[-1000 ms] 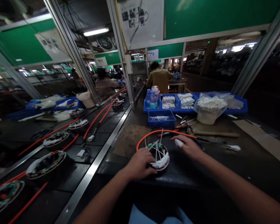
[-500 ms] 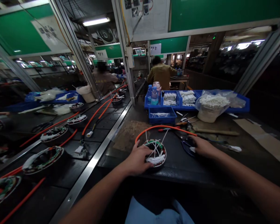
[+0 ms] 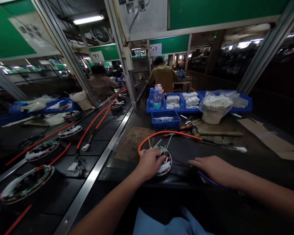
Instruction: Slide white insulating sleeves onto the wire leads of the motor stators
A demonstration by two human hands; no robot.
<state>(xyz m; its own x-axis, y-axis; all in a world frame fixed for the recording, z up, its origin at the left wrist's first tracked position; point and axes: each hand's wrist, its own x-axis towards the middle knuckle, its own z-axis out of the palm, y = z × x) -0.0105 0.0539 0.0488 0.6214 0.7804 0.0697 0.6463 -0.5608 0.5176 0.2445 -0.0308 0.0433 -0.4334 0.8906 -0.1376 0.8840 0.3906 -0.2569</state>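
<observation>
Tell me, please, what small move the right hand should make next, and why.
Probably bring the blue-handled tool in the right hand to the white strands: they stick up from the ring, the left hand is on it, and the blurred tool points that way.

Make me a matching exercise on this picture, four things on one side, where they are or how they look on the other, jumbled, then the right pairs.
Things:
1. left hand
2. right hand
3. bottles
4. cardboard

Places and states:
A. standing in a blue bin
B. holding a blue-handled tool
C. brown, lying flat
D. on the round part with white on it

Pairs: 1-D, 2-B, 3-A, 4-C
</observation>
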